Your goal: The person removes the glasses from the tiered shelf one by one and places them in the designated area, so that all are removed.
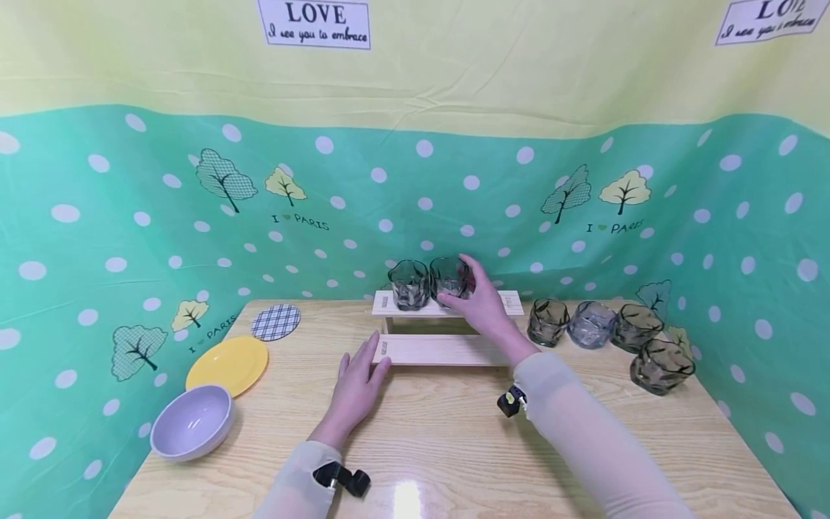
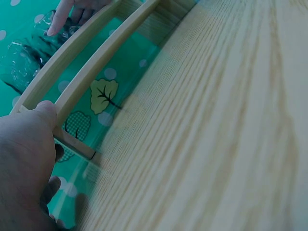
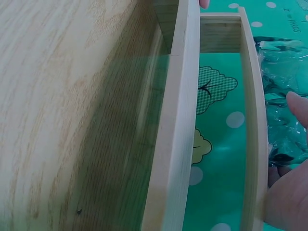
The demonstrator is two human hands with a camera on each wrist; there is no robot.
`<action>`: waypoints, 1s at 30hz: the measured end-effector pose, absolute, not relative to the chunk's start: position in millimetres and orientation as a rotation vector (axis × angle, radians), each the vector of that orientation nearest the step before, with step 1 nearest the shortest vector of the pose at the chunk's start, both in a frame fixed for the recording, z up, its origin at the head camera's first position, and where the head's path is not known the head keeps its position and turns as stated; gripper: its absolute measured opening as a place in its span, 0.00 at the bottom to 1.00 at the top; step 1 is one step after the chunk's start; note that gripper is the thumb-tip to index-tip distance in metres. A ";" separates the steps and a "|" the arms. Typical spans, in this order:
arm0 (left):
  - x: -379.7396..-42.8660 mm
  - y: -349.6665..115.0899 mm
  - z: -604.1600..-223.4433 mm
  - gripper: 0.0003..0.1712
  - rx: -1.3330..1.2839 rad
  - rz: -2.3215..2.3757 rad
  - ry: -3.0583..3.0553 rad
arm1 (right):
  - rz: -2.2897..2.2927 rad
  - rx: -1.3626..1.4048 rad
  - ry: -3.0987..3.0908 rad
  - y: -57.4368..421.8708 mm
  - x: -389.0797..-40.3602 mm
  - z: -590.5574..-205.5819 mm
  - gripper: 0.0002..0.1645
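Smoked-glass tumbler (image 1: 449,280) stands on the upper tier (image 1: 384,303) of a wooden rack (image 1: 387,324), and our right hand (image 1: 485,306) holds it, the thumb at its near side and the fingers curled round its right side. We see a 2nd tumbler (image 1: 409,286) just beside it, on the left of the same tier. Our left hand (image 1: 354,386) rests at the left end of the lower tier (image 1: 444,349), fingers spread and nearly straight; the left wrist view shows us the thumb touching the wood.

To the right of the rack we have 4 more glasses close together on the table (image 1: 447,440): 1 grey glass (image 1: 547,323), 1 bluish glass (image 1: 591,325) and 2 brownish glasses (image 1: 661,366). On our left lie a checked mat (image 1: 276,322), a yellow plate (image 1: 228,364) and a purple bowl (image 1: 192,424), the bowl nearest us. Behind hangs a green and yellow cloth (image 1: 415,194) with pale dots and printed trees.
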State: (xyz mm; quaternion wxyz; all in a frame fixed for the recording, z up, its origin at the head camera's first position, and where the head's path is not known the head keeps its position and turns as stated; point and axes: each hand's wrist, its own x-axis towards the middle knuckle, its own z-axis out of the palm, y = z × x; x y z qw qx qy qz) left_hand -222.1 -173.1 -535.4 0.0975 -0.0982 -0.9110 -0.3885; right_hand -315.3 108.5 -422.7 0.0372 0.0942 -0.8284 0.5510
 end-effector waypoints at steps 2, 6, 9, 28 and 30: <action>-222.1 -173.0 -535.5 0.40 -0.291 -1.148 -2.698 | 1.684 0.295 -2.543 108.5 -316.2 -423.4 0.62; -222.3 -173.2 -535.5 0.40 -0.291 -1.148 -2.696 | 1.674 0.318 -2.538 108.2 -317.5 -424.6 0.62; -222.0 -173.4 -535.2 0.40 -0.292 -1.153 -2.694 | 1.653 0.337 -2.545 107.3 -317.4 -424.4 0.64; -223.6 -172.6 -536.9 0.40 -0.282 -1.157 -2.693 | 1.579 0.247 -2.539 105.3 -309.7 -422.1 0.62; -223.7 -172.6 -537.0 0.40 -0.281 -1.152 -2.693 | 1.567 0.239 -2.534 106.5 -307.4 -421.9 0.63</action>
